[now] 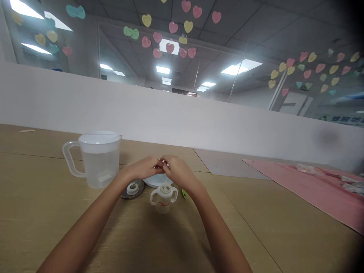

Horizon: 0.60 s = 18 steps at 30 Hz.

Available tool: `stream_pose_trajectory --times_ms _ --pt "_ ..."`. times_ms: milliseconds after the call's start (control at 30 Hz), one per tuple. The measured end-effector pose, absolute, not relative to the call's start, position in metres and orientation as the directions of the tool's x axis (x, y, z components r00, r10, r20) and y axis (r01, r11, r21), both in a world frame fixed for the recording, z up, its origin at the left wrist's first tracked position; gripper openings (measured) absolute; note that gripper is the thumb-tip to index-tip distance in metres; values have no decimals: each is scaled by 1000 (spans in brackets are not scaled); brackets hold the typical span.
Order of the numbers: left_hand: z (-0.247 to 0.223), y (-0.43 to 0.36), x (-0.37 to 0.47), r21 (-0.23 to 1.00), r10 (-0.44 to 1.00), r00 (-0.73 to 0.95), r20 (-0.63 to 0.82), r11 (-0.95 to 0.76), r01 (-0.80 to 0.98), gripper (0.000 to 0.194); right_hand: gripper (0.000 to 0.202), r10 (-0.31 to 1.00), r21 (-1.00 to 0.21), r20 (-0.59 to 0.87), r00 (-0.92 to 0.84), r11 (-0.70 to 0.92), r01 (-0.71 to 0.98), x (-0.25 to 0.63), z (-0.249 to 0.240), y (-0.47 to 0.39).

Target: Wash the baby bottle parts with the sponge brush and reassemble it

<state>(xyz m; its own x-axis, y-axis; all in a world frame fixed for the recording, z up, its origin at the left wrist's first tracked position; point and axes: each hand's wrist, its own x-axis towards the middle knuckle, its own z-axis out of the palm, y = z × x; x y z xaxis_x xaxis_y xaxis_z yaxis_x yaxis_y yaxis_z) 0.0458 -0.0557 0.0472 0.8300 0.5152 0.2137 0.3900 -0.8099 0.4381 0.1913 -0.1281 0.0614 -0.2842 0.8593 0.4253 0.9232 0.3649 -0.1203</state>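
A small translucent bottle (163, 207) with two side handles and red print stands upright on the table, its top uncovered and a thin pale piece rising from it. My left hand (145, 168) and my right hand (178, 172) meet above and behind it, fingertips pinched together. What lies between the fingers is hidden. Under my hands, a pale blue plate (153, 182) is partly covered. Just left of the bottle, a white ring-shaped cap (132, 189) rests in a dark round dish (125, 196). A green strip-like thing (184, 193) pokes out below my right hand.
A translucent lidded jug (101, 163) stands on the left, its handle facing left. A pink cloth (307, 189) with plastic-looking items covers the table's right side. Behind the table (241, 235) runs a white wall (159, 113) with glass above. A flat wooden-looking sliver (27, 131) lies far left.
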Motion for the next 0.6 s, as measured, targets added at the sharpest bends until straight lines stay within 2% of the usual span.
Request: stream_pose_trajectory --times_ms 67,133,233,300,433,600 --pt "44 -46 40 331 607 771 194 -780 531 29 32 887 -111 331 -322 375 920 192 55 -125" --pt "40 -36 33 236 735 661 151 -676 698 28 41 910 -123 223 -350 383 916 193 48 -123" --pt "32 -23 20 166 860 509 32 -506 846 20 45 924 -132 84 -373 381 915 192 43 -121" --pt "27 -16 13 170 886 461 -53 -447 878 13 44 924 -143 60 -379 383 912 192 42 -120" --pt "18 -10 6 226 891 401 -211 -355 907 16 44 918 -191 92 -386 397 898 190 44 -121" --pt "5 -10 14 241 876 367 -312 -301 923 17 42 913 -193 85 -399 408 892 189 49 -126"
